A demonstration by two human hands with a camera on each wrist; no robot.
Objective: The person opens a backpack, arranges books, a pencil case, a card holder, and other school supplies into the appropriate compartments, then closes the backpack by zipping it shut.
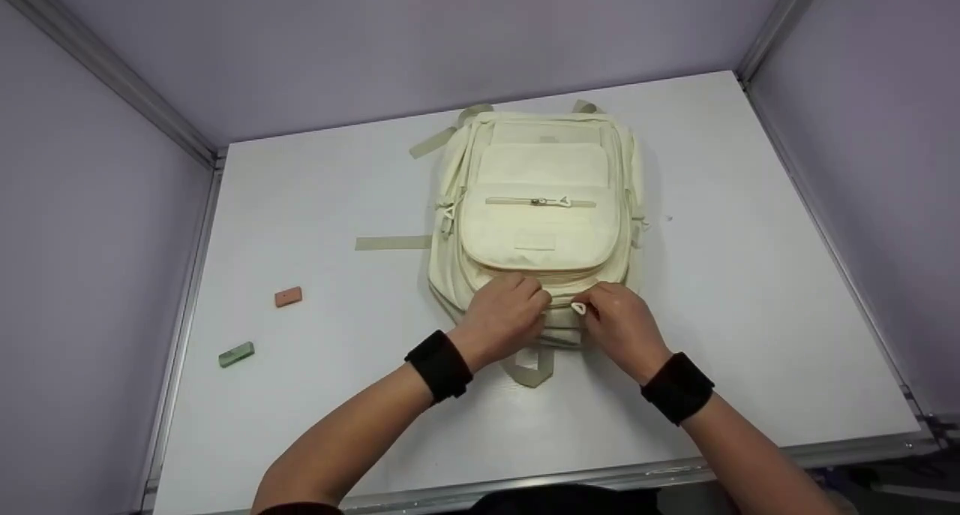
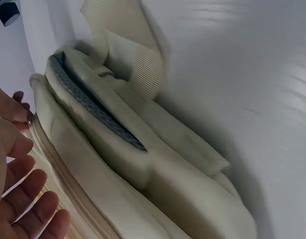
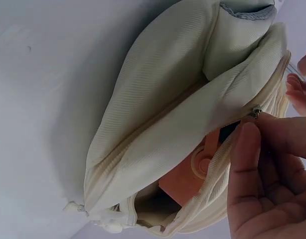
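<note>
A cream backpack (image 1: 540, 230) lies with its front pocket up and its top end towards the person. My right hand (image 1: 622, 323) pinches a zipper pull (image 1: 578, 308) at that end; the metal slider (image 3: 255, 111) shows beside its thumb and finger in the right wrist view. Through the partly unzipped compartment, an orange object with a round ring (image 3: 185, 174) is visible inside. My left hand (image 1: 506, 312) is at the same zipped edge, left of the right hand. In the left wrist view its fingers (image 2: 31, 194) are loosely bent, apart from the thumb, with nothing seen gripped.
On the white table (image 1: 337, 417), a small reddish block (image 1: 288, 297) and a small green block (image 1: 237, 354) lie left of the backpack. A strap (image 1: 393, 243) sticks out leftward, and the carry loop (image 1: 531, 376) points to the front. Walls (image 1: 450, 42) stand behind and at both sides.
</note>
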